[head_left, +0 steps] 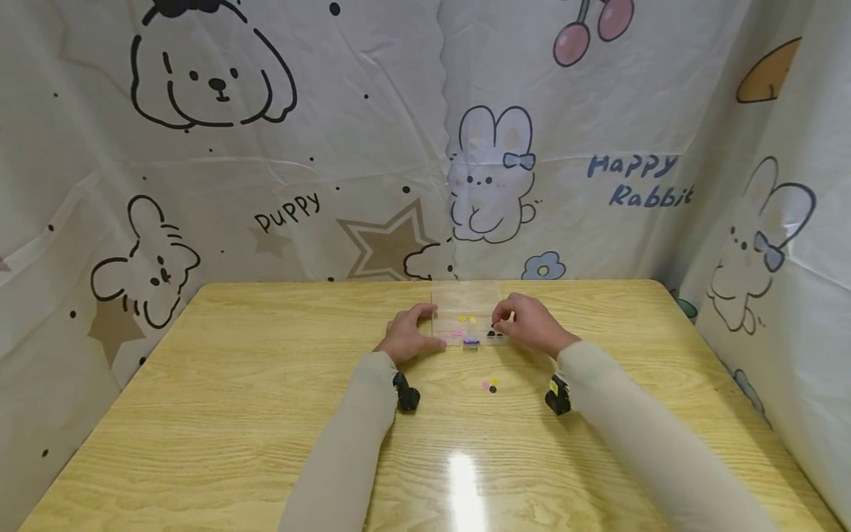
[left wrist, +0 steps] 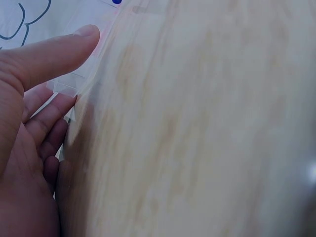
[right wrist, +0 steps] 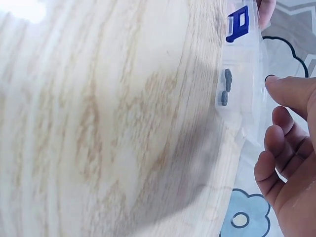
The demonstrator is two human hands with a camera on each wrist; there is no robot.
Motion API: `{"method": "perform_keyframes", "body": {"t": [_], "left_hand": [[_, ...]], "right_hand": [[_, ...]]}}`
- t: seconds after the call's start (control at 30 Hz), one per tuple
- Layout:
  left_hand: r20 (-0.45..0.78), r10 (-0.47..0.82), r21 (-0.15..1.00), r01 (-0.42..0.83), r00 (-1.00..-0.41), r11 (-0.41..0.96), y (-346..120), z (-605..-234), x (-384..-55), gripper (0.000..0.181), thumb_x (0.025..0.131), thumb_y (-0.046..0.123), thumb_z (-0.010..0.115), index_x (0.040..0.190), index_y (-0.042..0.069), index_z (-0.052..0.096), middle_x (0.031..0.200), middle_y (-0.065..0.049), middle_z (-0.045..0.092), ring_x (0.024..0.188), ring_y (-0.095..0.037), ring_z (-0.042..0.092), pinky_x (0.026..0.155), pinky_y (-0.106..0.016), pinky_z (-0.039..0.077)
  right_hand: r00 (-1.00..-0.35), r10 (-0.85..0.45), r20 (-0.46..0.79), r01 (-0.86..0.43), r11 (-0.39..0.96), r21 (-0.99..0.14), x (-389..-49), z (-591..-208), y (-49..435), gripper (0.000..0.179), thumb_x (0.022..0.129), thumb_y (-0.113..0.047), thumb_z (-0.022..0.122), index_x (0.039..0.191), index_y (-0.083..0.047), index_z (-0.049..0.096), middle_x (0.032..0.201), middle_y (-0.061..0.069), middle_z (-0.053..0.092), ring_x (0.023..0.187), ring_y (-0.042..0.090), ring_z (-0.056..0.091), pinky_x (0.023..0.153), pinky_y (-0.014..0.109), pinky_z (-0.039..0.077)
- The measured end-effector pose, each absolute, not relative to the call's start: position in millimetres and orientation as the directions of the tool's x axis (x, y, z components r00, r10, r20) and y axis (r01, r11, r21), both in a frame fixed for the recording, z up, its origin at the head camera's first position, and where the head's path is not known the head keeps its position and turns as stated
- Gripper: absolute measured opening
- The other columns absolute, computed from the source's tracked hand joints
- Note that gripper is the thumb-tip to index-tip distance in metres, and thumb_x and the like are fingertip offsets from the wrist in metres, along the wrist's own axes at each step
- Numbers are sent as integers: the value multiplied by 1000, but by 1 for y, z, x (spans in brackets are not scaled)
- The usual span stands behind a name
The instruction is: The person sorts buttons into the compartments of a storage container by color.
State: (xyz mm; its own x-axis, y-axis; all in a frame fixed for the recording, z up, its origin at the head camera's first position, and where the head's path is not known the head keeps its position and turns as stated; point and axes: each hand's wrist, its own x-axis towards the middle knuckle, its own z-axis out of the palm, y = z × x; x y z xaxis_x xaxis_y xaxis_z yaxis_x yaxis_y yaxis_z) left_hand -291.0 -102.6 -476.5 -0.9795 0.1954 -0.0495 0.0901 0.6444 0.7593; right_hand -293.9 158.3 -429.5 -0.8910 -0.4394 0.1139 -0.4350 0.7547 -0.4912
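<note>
A clear plastic compartment box (head_left: 465, 294) with its lid raised stands near the table's far edge. It holds small yellow discs (head_left: 467, 319) at the back, pink discs (head_left: 457, 335) at front left and black discs (right wrist: 226, 80) at front right. A blue latch (right wrist: 238, 23) marks its front. My left hand (head_left: 407, 336) holds the box's left end, thumb at the front corner and fingers farther back. Above the right compartment, my right hand (head_left: 532, 325) pinches a small black disc (right wrist: 270, 78) between thumb and forefinger; the forefinger is mostly hidden in the right wrist view.
On the wooden table (head_left: 233, 414), in front of the box, lie a loose pink disc (head_left: 486, 385), a yellow disc (head_left: 494, 382) and a black disc (head_left: 493, 389). A printed curtain (head_left: 372, 148) hangs behind the table and along its sides.
</note>
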Motion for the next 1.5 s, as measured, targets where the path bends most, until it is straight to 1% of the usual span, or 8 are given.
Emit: {"method": "perform_keyframes", "body": {"t": [0.37,0.8,1.2,1.5], "left_hand": [[-47,195,759,92,-980,645,-102,-477,-292,77,77,28,85,144,19,49,145,-2,58,140,-31,40,120,-51,21],[-53,189,764,83,-981,640,-103,-479,-291,77,77,28,85,144,19,49,145,-2,58,140,-31,40,120,-51,21],[-54,187,772,78,-981,631,-102,-479,-290,76,77,27,85,144,19,50,144,-2,59,139,-31,40,119,-52,22],[-54,182,773,74,-982,629,-102,-480,-292,77,76,28,85,144,20,50,144,-2,59,140,-31,40,119,-52,23]], "right_hand": [[-909,-408,82,-393,776,-493,-297,-434,160,5,90,-9,69,86,-11,71,91,7,63,83,19,55,75,34,47],[-910,-410,62,-387,787,-481,-298,-435,158,5,89,-9,68,86,-10,71,92,8,64,84,20,56,77,36,48],[-909,-415,51,-387,790,-475,-297,-431,157,6,89,-10,67,87,-10,72,92,8,63,83,19,55,76,35,47],[-910,-414,30,-379,799,-466,-298,-430,157,8,91,-10,65,89,-9,73,92,8,64,83,19,55,78,38,48]]}}
